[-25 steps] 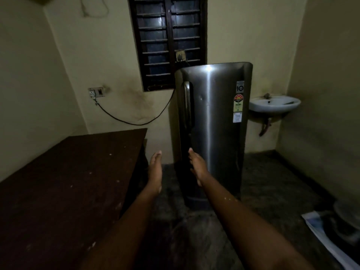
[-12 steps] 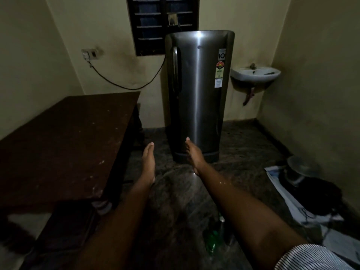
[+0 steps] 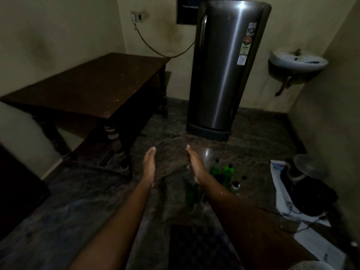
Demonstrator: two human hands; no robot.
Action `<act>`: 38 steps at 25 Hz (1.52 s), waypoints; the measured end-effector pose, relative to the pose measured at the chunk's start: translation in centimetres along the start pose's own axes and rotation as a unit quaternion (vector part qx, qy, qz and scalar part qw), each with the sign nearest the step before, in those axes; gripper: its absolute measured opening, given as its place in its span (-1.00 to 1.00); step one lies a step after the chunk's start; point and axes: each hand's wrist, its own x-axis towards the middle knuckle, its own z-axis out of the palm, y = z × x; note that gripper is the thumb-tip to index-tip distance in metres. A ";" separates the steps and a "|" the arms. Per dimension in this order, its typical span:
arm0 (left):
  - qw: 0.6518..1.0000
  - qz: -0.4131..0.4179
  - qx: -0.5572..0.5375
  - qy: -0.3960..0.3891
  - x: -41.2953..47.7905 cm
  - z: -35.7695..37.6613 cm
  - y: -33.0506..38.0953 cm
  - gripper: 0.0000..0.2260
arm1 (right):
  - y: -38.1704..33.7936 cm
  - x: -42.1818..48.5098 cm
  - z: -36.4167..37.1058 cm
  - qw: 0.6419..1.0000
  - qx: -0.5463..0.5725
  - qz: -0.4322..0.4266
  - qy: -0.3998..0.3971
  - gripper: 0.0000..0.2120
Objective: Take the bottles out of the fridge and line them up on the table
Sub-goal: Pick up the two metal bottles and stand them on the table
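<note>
A: How far along is this looking?

B: Barely starting, I'm judging. The fridge (image 3: 224,75) is standing by the back wall with its door shut, and the table (image 3: 93,84) on the left is carrying none of the bottles yet.

A: What are the hands doing?

B: Both are hovering out front above the floor (image 3: 93,201), holding nothing. The left hand (image 3: 149,166) and the right hand (image 3: 195,166) are lying flat, fingers straight, palms facing each other with a gap between them. They are not pressing together or pinching anything.

A: And the bottles?

B: A small cluster of bottles (image 3: 228,172) is standing on the floor just beside the right wrist, in front of the fridge and well apart from the table. Two are showing bright green, another green one is peeking out beneath the right wrist, and a pale cap is sitting nearby. The dimness is keeping me from counting them surely.

A: So they're out already?

B: I'm not able to tell whether these came from the fridge, or whether more are waiting inside — the door is hiding that. As I'm reading it, nearly everything is remaining: opening the door, checking inside, carrying each bottle over and lining them all up on the tabletop.
</note>
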 end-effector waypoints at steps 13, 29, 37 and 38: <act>0.999 -0.047 0.018 0.009 -19.2 4.4 -10.2 -0.66 | 8.6 -11.6 -15.4 0.999 -0.006 0.035 0.015 -0.54; 0.979 -0.086 0.166 0.086 -8.6 24.4 -23.4 -0.63 | 3.9 14.5 -32.6 0.956 -0.286 0.023 -0.062 -0.62; 0.945 -0.095 0.308 0.056 10.6 28.8 -39.0 -0.64 | 15.5 37.0 -35.1 0.872 -0.458 -0.044 -0.169 -0.63; 0.938 -0.101 0.326 0.055 12.9 28.4 -41.5 -0.62 | 17.6 39.0 -35.3 0.854 -0.481 -0.067 -0.184 -0.62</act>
